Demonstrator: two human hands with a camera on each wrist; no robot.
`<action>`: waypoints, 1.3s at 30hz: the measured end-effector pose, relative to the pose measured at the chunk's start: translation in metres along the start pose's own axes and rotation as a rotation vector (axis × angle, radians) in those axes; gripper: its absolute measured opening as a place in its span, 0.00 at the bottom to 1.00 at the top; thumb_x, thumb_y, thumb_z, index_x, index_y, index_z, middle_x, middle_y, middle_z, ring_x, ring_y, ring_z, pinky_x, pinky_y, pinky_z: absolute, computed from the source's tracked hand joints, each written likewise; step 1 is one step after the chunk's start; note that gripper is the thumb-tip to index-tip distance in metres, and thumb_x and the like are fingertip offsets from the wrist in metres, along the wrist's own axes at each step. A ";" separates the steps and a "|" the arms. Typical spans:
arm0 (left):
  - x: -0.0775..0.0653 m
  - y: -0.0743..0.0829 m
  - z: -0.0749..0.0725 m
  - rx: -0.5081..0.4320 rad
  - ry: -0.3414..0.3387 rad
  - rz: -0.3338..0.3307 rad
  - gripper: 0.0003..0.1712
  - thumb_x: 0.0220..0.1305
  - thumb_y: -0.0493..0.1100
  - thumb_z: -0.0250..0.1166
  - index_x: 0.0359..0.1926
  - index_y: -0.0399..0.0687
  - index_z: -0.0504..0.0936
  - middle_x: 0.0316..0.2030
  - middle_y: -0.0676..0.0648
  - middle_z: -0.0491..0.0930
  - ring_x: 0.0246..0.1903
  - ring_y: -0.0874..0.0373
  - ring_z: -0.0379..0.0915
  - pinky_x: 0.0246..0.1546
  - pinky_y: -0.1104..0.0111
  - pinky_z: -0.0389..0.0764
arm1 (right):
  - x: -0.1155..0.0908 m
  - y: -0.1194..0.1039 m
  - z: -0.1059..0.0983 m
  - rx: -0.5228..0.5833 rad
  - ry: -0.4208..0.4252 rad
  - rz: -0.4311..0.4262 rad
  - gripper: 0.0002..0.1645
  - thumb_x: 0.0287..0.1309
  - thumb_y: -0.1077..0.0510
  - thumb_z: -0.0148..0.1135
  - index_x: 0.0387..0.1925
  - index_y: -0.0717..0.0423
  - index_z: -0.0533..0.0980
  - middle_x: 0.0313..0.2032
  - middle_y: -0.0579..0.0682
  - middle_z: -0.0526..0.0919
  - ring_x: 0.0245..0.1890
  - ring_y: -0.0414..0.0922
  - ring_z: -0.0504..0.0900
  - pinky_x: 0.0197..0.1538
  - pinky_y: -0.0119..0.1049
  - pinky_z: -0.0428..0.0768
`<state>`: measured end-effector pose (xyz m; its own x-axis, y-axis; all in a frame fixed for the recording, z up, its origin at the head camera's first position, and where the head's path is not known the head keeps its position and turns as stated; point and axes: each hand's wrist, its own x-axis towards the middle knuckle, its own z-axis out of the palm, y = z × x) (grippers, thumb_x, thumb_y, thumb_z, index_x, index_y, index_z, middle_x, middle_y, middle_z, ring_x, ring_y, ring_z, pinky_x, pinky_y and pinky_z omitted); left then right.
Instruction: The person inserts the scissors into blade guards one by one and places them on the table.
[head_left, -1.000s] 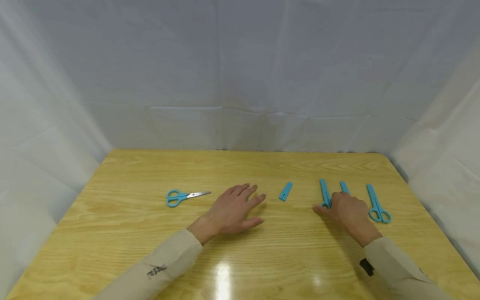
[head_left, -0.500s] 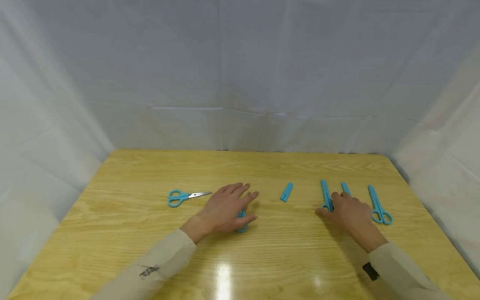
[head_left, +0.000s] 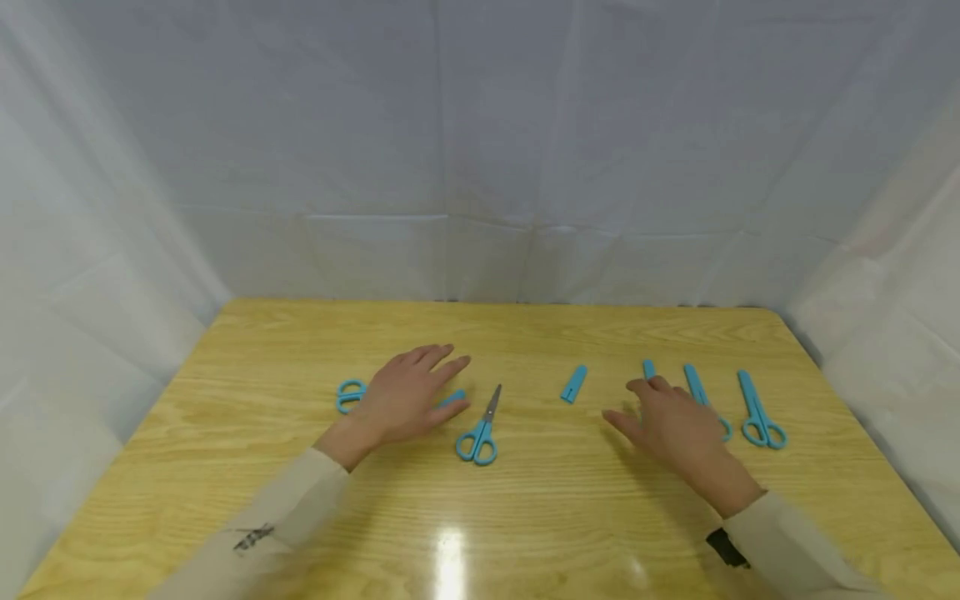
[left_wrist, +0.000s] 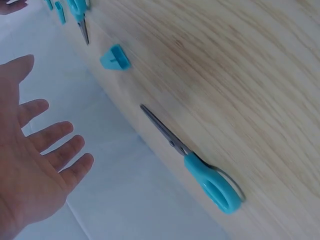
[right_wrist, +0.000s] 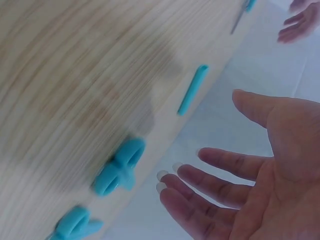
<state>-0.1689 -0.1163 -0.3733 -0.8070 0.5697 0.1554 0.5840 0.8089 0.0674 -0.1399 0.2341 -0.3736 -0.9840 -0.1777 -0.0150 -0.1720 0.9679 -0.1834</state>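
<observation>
My left hand (head_left: 405,396) hovers with fingers spread over the leftmost scissors (head_left: 350,395), hiding their blades in the head view; the left wrist view shows those bare-bladed scissors (left_wrist: 212,182) apart from the hand. By its thumb lies a blue blade cover (head_left: 453,398), partly hidden. Just right of that are bare-bladed blue scissors (head_left: 480,437). My right hand (head_left: 675,421), fingers extended and holding nothing, is over covered scissors (head_left: 648,367), with only the cover's tip showing. Beside it lie other covered scissors (head_left: 697,387), their handles partly hidden.
A loose blue blade cover (head_left: 574,385) lies between the hands. Covered scissors (head_left: 752,412) lie at the far right. The wooden table (head_left: 540,525) is bounded by white cloth (head_left: 480,167) at the back and sides.
My left hand has moved left, uncovering bare-bladed scissors and reaching over the leftmost pair. My right hand has shifted slightly left, exposing more of the middle covered scissors.
</observation>
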 end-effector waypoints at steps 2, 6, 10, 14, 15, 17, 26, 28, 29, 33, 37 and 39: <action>-0.003 -0.005 -0.001 -0.012 0.006 -0.017 0.34 0.67 0.61 0.55 0.67 0.51 0.68 0.65 0.41 0.65 0.63 0.45 0.61 0.58 0.50 0.66 | 0.001 -0.008 0.002 0.019 0.006 -0.017 0.39 0.60 0.33 0.55 0.58 0.60 0.73 0.56 0.63 0.73 0.46 0.62 0.77 0.22 0.48 0.76; -0.009 -0.013 0.001 -0.025 0.019 -0.022 0.33 0.66 0.59 0.57 0.66 0.49 0.69 0.64 0.40 0.66 0.62 0.44 0.62 0.57 0.49 0.67 | 0.004 -0.021 0.010 0.018 0.015 -0.056 0.38 0.59 0.33 0.56 0.57 0.58 0.74 0.53 0.61 0.76 0.41 0.59 0.80 0.18 0.44 0.74; -0.015 -0.018 0.004 -0.003 0.027 -0.024 0.32 0.66 0.59 0.57 0.65 0.48 0.70 0.63 0.40 0.68 0.61 0.43 0.64 0.56 0.48 0.69 | 0.007 -0.033 0.017 0.008 0.002 -0.079 0.37 0.59 0.32 0.56 0.57 0.56 0.74 0.52 0.58 0.76 0.38 0.56 0.80 0.19 0.44 0.74; -0.018 -0.020 0.006 0.006 0.041 -0.030 0.31 0.66 0.58 0.58 0.65 0.48 0.71 0.62 0.40 0.69 0.60 0.43 0.65 0.54 0.48 0.70 | 0.009 -0.047 0.021 0.002 -0.009 -0.093 0.37 0.59 0.32 0.57 0.58 0.55 0.74 0.52 0.58 0.77 0.39 0.55 0.80 0.20 0.45 0.75; -0.019 -0.021 0.007 0.004 0.043 -0.032 0.31 0.66 0.58 0.58 0.65 0.48 0.71 0.62 0.40 0.69 0.60 0.43 0.65 0.54 0.48 0.70 | 0.010 -0.051 0.022 0.001 -0.008 -0.099 0.36 0.59 0.33 0.57 0.57 0.54 0.74 0.52 0.58 0.77 0.38 0.55 0.81 0.21 0.45 0.76; -0.021 -0.021 0.008 0.002 0.048 -0.033 0.31 0.66 0.57 0.59 0.64 0.48 0.72 0.62 0.39 0.69 0.59 0.43 0.65 0.54 0.48 0.70 | 0.011 -0.057 0.023 0.000 -0.009 -0.107 0.36 0.59 0.33 0.57 0.57 0.54 0.75 0.51 0.57 0.78 0.37 0.54 0.81 0.21 0.45 0.76; -0.030 -0.024 0.010 -0.016 0.044 -0.058 0.30 0.66 0.56 0.60 0.64 0.47 0.72 0.61 0.39 0.69 0.59 0.42 0.66 0.53 0.47 0.71 | 0.015 -0.083 0.035 0.026 -0.060 -0.134 0.34 0.59 0.33 0.57 0.53 0.54 0.76 0.48 0.55 0.79 0.36 0.50 0.81 0.26 0.44 0.79; -0.031 -0.026 0.011 -0.010 0.043 -0.067 0.30 0.65 0.56 0.60 0.64 0.46 0.72 0.61 0.39 0.69 0.59 0.42 0.66 0.53 0.47 0.71 | 0.016 -0.087 0.038 0.021 -0.063 -0.142 0.33 0.59 0.32 0.57 0.52 0.54 0.77 0.47 0.54 0.79 0.36 0.49 0.81 0.26 0.43 0.79; -0.031 -0.027 0.011 -0.009 0.042 -0.073 0.30 0.65 0.55 0.60 0.64 0.46 0.72 0.61 0.39 0.69 0.59 0.42 0.66 0.53 0.47 0.70 | 0.017 -0.090 0.040 0.016 -0.062 -0.146 0.33 0.59 0.32 0.56 0.51 0.54 0.77 0.46 0.53 0.79 0.35 0.49 0.81 0.26 0.43 0.78; -0.034 -0.031 0.011 -0.007 0.035 -0.093 0.30 0.65 0.55 0.60 0.64 0.45 0.72 0.61 0.39 0.69 0.60 0.42 0.65 0.54 0.47 0.70 | 0.018 -0.098 0.044 -0.001 -0.048 -0.175 0.33 0.59 0.32 0.56 0.46 0.55 0.78 0.40 0.52 0.79 0.31 0.47 0.80 0.26 0.42 0.78; -0.038 -0.035 0.012 -0.005 0.032 -0.101 0.30 0.65 0.54 0.61 0.63 0.44 0.73 0.60 0.38 0.70 0.59 0.42 0.66 0.53 0.47 0.70 | 0.019 -0.106 0.046 0.000 -0.053 -0.190 0.33 0.58 0.30 0.56 0.43 0.56 0.78 0.38 0.52 0.79 0.28 0.47 0.78 0.25 0.42 0.77; -0.039 -0.036 0.013 -0.001 0.032 -0.101 0.30 0.65 0.54 0.61 0.63 0.44 0.73 0.60 0.38 0.70 0.58 0.42 0.66 0.53 0.47 0.71 | 0.020 -0.111 0.046 -0.003 -0.068 -0.187 0.35 0.57 0.29 0.55 0.43 0.57 0.78 0.37 0.52 0.79 0.26 0.47 0.78 0.24 0.42 0.76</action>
<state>-0.1597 -0.1662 -0.3948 -0.8586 0.4803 0.1792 0.5000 0.8617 0.0858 -0.1381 0.1156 -0.3984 -0.9294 -0.3661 -0.0469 -0.3519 0.9172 -0.1867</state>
